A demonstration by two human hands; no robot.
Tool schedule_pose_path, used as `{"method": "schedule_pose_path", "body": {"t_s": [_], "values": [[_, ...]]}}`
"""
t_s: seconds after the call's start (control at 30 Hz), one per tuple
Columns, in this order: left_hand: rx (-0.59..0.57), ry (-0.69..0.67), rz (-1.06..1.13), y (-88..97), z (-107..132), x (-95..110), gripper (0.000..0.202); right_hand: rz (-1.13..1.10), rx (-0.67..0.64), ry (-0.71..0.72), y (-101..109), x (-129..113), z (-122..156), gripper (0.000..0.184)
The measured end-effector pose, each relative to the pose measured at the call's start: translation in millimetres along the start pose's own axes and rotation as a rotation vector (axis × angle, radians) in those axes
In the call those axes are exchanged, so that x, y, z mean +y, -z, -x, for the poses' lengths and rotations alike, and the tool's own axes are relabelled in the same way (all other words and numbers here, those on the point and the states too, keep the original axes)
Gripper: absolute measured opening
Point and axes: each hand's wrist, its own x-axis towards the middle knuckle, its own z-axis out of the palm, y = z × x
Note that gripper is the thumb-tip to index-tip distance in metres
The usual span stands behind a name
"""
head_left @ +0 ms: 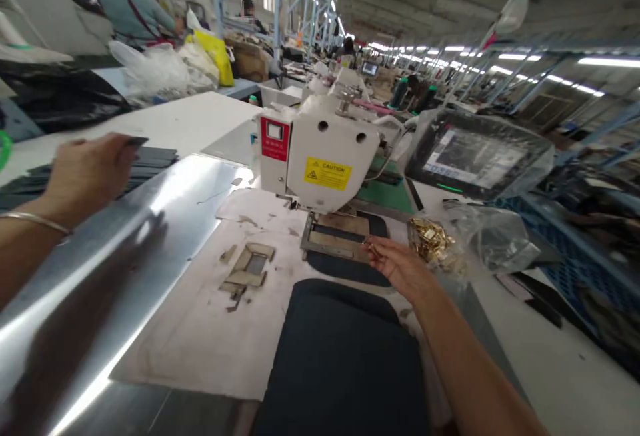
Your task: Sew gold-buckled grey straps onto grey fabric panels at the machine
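Observation:
My left hand (87,173) is closed on a dark flat strip (136,141), lifted just above a stack of similar dark strips (150,159) at the left. My right hand (400,264) reaches to the metal clamp frame (340,236) under the white sewing machine (323,156). Its fingertips pinch a small gold piece (367,245) at the frame's right edge. A clear bag of gold metal fittings (435,239) lies just right of that hand. A dark fabric panel (345,356) lies in front of me.
A shiny metal plate (125,243) covers the left of the table, with a taped cardboard template (250,269) beside it. A control screen (475,156) wrapped in plastic stands at the right, with a blue crate (575,249) behind it. Another person (133,13) works at the far left.

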Motion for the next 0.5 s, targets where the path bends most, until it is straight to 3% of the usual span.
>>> {"method": "schedule_pose_path", "body": {"t_s": [0.07,0.13,0.23,0.3,0.4,0.5], "values": [[-0.048,-0.091,0.189,20.0,22,50,0.047,0.038,-0.023,0.008,-1,4,1,0.033],[-0.168,-0.233,0.310,35.7,49,107,0.045,0.107,-0.022,0.022,-3,8,2,0.035],[-0.358,-0.465,0.384,49.2,87,188,0.038,0.221,-0.006,0.054,-7,12,4,0.039],[-0.417,-0.553,0.345,51.4,106,231,0.033,0.282,-0.021,0.082,-8,13,7,0.040],[-0.410,-0.682,0.288,47.6,121,277,0.026,0.380,-0.053,0.114,-8,15,10,0.036],[-0.373,-0.781,0.286,41.6,126,303,0.019,0.533,-0.063,0.167,-8,17,12,0.032]]}}
